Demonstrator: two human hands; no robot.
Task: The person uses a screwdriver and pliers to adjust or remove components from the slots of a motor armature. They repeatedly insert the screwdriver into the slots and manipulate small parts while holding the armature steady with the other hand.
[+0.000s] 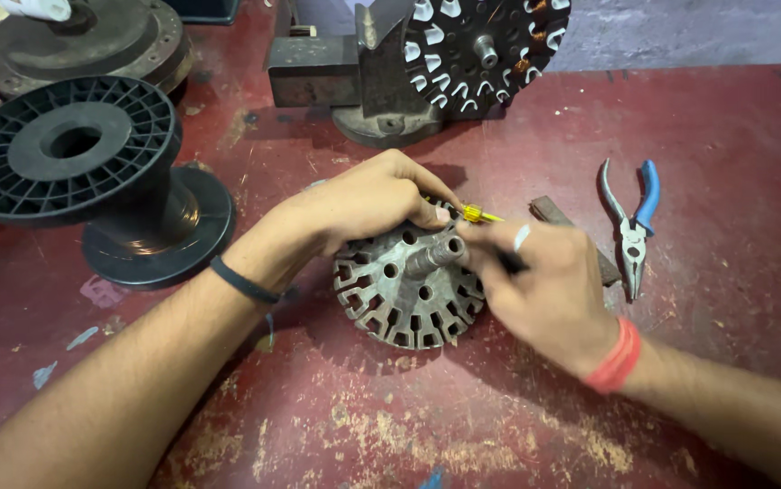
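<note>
Hands at a worn red workbench [698, 118]: the left hand [363, 204] steadies a slotted metal stator core [406, 294] lying at centre while the right hand [544, 290] pinches a yellow-handled tool [479, 215] at its rim, slot work seemingly underway and calling for careful placement.

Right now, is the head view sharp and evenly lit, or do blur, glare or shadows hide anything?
Head view: mostly sharp, soft even light; slight blur on the right hand; shadow beneath the round slotted grey metal stator core; faint sheen, no glare, on the worn red table.
</note>
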